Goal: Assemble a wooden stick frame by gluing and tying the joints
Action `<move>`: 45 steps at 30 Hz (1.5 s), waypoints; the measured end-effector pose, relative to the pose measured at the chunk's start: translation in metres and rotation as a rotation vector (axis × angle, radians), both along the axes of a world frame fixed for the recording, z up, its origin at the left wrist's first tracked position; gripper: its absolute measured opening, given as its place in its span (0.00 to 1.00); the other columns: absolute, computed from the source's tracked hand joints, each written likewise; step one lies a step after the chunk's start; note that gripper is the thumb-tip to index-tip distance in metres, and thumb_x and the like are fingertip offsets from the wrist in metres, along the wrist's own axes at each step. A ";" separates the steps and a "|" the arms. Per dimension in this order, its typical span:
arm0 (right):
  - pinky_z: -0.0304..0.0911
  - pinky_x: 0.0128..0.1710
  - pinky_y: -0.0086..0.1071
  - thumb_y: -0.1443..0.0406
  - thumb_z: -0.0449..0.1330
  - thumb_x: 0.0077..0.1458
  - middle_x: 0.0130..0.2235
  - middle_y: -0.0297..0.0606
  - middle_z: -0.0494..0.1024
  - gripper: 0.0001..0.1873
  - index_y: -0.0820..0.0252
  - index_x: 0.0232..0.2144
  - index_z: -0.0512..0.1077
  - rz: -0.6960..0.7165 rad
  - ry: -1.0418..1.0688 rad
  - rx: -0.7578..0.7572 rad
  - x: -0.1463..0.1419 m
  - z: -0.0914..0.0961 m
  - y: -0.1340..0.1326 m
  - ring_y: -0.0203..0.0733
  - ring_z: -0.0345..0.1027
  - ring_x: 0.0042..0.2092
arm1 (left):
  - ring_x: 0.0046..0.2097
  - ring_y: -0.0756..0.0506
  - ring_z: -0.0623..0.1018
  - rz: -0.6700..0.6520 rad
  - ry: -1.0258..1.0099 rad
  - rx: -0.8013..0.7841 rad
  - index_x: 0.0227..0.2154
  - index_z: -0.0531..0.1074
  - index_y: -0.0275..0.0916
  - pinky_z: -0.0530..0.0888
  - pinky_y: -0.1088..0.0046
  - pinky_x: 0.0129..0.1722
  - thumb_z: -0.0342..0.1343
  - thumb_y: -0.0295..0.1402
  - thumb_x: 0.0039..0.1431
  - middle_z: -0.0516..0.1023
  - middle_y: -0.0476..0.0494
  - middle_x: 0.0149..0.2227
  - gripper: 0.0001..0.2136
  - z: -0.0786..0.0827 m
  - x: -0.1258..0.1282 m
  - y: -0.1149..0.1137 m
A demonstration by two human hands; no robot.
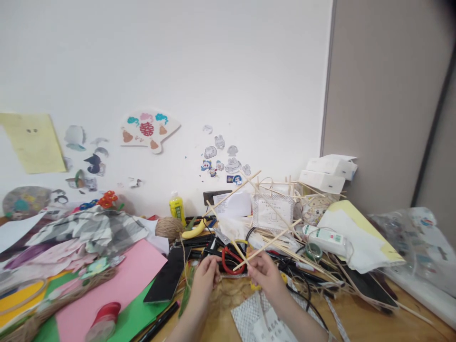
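Note:
My right hand (265, 271) is closed on a corner where thin wooden sticks (272, 245) cross; they belong to an open, roughly four-sided frame standing up in front of me. Just left of that corner, my left hand (207, 274) has its fingers curled together; anything between them is too small to make out. A strand of twine runs down from the twine ball (169, 228) and passes left of this hand. Behind the hands lie red-handled scissors (228, 261). Under my right forearm rests a patterned white sheet (245, 313).
On the left are pink paper (117, 280), a red-lidded container (103, 320) and checked cloth (92, 230). A black phone-like slab (167, 275) lies beside my left arm. Behind stand a yellow bottle (177, 209) and a banana (194, 230). More sticks and a white bottle (326, 239) crowd the right.

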State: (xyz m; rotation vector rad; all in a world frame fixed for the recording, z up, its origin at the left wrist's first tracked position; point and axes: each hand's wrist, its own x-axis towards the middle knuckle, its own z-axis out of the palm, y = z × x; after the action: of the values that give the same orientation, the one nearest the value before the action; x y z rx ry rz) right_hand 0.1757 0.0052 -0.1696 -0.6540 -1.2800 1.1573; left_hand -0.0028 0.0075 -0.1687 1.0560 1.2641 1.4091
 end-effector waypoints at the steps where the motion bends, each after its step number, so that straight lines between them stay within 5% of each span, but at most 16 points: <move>1: 0.51 0.18 0.25 0.46 0.64 0.40 0.22 0.27 0.66 0.27 0.57 0.35 0.64 -0.005 0.007 -0.001 0.000 0.000 0.000 0.32 0.56 0.20 | 0.42 0.46 0.75 0.038 -0.011 0.011 0.46 0.66 0.36 0.74 0.63 0.39 0.52 0.37 0.60 0.72 0.42 0.45 0.14 0.002 -0.007 0.002; 9: 0.52 0.18 0.24 0.47 0.64 0.40 0.22 0.27 0.67 0.26 0.58 0.34 0.64 -0.044 0.039 -0.005 0.004 0.000 0.005 0.30 0.55 0.19 | 0.44 0.45 0.74 0.395 -0.121 0.167 0.48 0.65 0.37 0.73 0.61 0.41 0.52 0.37 0.60 0.70 0.42 0.48 0.15 0.026 -0.063 0.002; 15: 0.53 0.18 0.24 0.47 0.65 0.40 0.21 0.27 0.67 0.25 0.58 0.33 0.65 -0.044 0.046 0.015 0.003 -0.002 0.007 0.30 0.56 0.19 | 0.38 0.48 0.75 0.480 -0.086 0.231 0.46 0.66 0.36 0.74 0.67 0.35 0.53 0.36 0.59 0.72 0.43 0.44 0.14 0.032 -0.072 0.002; 20: 0.55 0.18 0.26 0.47 0.65 0.39 0.21 0.27 0.67 0.25 0.57 0.34 0.67 -0.041 0.035 0.028 0.000 -0.005 0.007 0.33 0.59 0.20 | 0.37 0.43 0.77 0.315 0.053 0.257 0.38 0.71 0.36 0.72 0.73 0.28 0.64 0.43 0.40 0.76 0.39 0.42 0.22 0.037 -0.045 -0.003; 26: 0.60 0.22 0.29 0.50 0.65 0.40 0.22 0.29 0.67 0.24 0.56 0.36 0.68 -0.032 0.011 0.047 -0.006 -0.011 0.006 0.38 0.64 0.24 | 0.39 0.39 0.78 -0.083 0.206 0.254 0.34 0.76 0.36 0.73 0.64 0.42 0.61 0.51 0.39 0.80 0.39 0.34 0.24 0.032 0.007 -0.019; 31: 0.62 0.25 0.31 0.51 0.65 0.42 0.22 0.29 0.68 0.22 0.56 0.36 0.68 0.003 -0.022 0.058 -0.008 -0.012 0.002 0.40 0.65 0.26 | 0.41 0.42 0.76 -0.254 0.321 0.275 0.34 0.76 0.37 0.71 0.66 0.44 0.54 0.50 0.50 0.79 0.40 0.37 0.20 0.017 0.028 -0.029; 45: 0.62 0.32 0.32 0.52 0.61 0.48 0.28 0.33 0.71 0.19 0.58 0.36 0.67 0.071 -0.099 0.089 -0.010 -0.018 -0.005 0.40 0.67 0.31 | 0.30 0.47 0.70 -0.225 0.491 0.337 0.26 0.69 0.36 0.68 0.72 0.32 0.47 0.51 0.55 0.71 0.48 0.26 0.20 -0.003 0.033 -0.025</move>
State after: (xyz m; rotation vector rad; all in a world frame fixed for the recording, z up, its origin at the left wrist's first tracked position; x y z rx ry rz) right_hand 0.1659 0.0001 -0.1873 -0.6107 -1.4402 1.1299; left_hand 0.0297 -0.0173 -0.1713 1.7995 1.2128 1.2540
